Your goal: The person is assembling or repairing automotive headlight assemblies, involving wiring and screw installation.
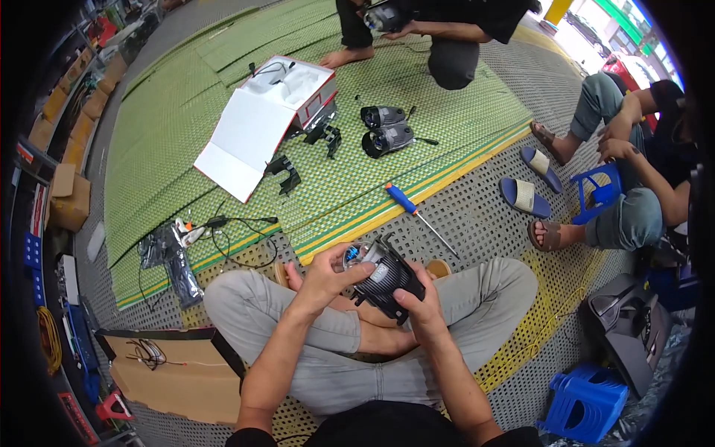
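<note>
Over my crossed legs I hold a black ribbed lamp unit [378, 287] with a clear round front and a bit of blue inside. My left hand [331, 277] is wrapped round its front end, thumb on the ribbed body. On the other side my right hand [418, 299] grips a black bracket-like part along the lamp's edge. The fingers under the lamp are hidden. Ahead on the mat lies a screwdriver [402, 199] with a blue and orange handle. Two similar black lamps [389, 138] rest farther off, beside loose black brackets [283, 175].
An open white and red box [246, 134] stands on the green mat [164, 179]. Cables [223, 223] and plastic bags [175, 261] lie at left. One person [454, 37] crouches ahead with another lamp; a second person [633, 149] sits at right near slippers [525, 195] and a blue stool [585, 402].
</note>
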`<state>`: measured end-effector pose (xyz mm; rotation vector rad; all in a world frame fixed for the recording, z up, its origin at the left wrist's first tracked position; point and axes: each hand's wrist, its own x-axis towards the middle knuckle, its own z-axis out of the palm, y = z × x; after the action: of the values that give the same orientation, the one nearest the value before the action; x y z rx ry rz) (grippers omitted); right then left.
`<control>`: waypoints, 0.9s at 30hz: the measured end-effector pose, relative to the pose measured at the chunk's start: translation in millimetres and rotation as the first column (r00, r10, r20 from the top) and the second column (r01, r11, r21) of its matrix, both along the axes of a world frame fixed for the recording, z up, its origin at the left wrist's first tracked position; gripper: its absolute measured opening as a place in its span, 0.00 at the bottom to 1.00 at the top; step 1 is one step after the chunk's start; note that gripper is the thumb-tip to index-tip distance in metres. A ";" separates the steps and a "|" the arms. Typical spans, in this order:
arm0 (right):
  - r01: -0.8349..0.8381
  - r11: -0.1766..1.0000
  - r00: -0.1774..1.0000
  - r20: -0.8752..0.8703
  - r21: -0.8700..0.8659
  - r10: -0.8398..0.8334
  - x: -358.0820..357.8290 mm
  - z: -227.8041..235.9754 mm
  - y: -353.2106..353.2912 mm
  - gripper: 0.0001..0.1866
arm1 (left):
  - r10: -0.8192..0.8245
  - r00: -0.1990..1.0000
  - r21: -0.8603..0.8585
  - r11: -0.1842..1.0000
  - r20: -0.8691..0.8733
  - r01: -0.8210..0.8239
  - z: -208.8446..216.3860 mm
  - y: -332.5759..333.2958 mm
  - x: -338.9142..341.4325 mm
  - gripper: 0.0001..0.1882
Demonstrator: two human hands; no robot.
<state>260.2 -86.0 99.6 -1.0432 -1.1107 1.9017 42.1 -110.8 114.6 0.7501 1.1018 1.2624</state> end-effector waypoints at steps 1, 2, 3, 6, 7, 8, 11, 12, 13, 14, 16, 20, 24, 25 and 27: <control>-0.029 0.998 0.998 0.054 0.063 0.026 3.1 -1.9 2.5 0.39 | 0.016 1.000 -0.007 1.000 0.012 -0.016 -3.9 -2.3 0.1 0.29; -0.059 0.990 0.993 0.107 0.128 0.045 4.6 -2.5 4.7 0.38 | 0.025 1.000 -0.038 0.999 -0.013 -0.025 -4.8 -3.2 -0.2 0.29; -0.073 0.990 0.991 0.118 0.123 0.058 4.3 -2.6 5.5 0.38 | 0.032 0.999 -0.069 0.997 -0.039 -0.035 -4.8 -3.7 -0.1 0.29; -0.057 0.996 0.997 0.047 0.070 0.054 5.8 -8.8 8.2 0.37 | 0.064 0.998 -0.058 0.996 -0.017 -0.065 -8.3 -1.0 -0.5 0.30; -0.067 0.995 0.996 0.059 0.068 0.063 5.2 -10.6 9.2 0.37 | 0.067 0.998 -0.021 0.998 -0.009 -0.067 -10.7 -1.1 -0.4 0.31; -0.057 0.997 0.997 0.050 0.061 0.054 2.9 -11.1 10.0 0.38 | 0.053 0.998 0.003 0.999 -0.019 -0.053 -11.6 -1.3 -2.3 0.35; -0.022 0.995 0.997 0.079 0.098 0.015 -6.0 -10.5 7.0 0.41 | 0.166 0.975 0.010 0.985 0.147 -0.170 -21.3 -4.5 3.9 0.38; -0.013 0.989 0.993 0.117 0.145 -0.004 -10.1 -6.4 4.7 0.44 | 0.197 0.958 -0.014 0.980 0.210 -0.198 -20.5 -5.5 6.2 0.39; -0.002 0.977 0.993 0.117 0.215 -0.024 -13.9 -3.6 4.0 0.45 | 0.188 0.959 -0.009 0.982 0.210 -0.191 -22.9 -5.5 7.9 0.39; 0.016 0.973 0.991 0.127 0.229 -0.047 -18.3 0.5 3.0 0.46 | 0.242 0.918 -0.041 0.970 0.315 -0.241 -26.6 -4.6 8.8 0.38; 0.031 0.956 0.979 0.185 0.291 -0.088 -26.4 10.8 -0.4 0.47 | 0.298 0.857 -0.058 0.951 0.421 -0.303 -27.3 -4.4 13.0 0.36; -0.030 0.836 0.914 0.353 0.548 -0.198 -43.4 19.2 -7.3 0.50 | 0.338 0.816 -0.123 0.940 0.470 -0.318 -33.0 -14.6 11.0 0.35; -0.030 0.763 0.890 0.364 0.645 -0.273 -57.4 19.7 -14.8 0.52 | 0.418 0.784 -0.062 0.895 0.459 -0.441 -44.3 -18.3 13.6 0.37; -0.023 0.760 0.896 0.351 0.649 -0.272 -58.7 18.1 -16.2 0.52 | 0.418 0.789 -0.052 0.894 0.450 -0.444 -49.9 -20.4 14.0 0.37; 0.062 0.817 0.918 0.288 0.574 -0.272 -58.7 11.9 -17.4 0.55 | 0.406 0.774 -0.016 0.889 0.486 -0.457 -46.5 -16.7 15.4 0.38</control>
<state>201.5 -103.4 111.5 -1.1168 -1.5963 1.1442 57.6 -127.5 68.1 0.2201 0.8184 1.7953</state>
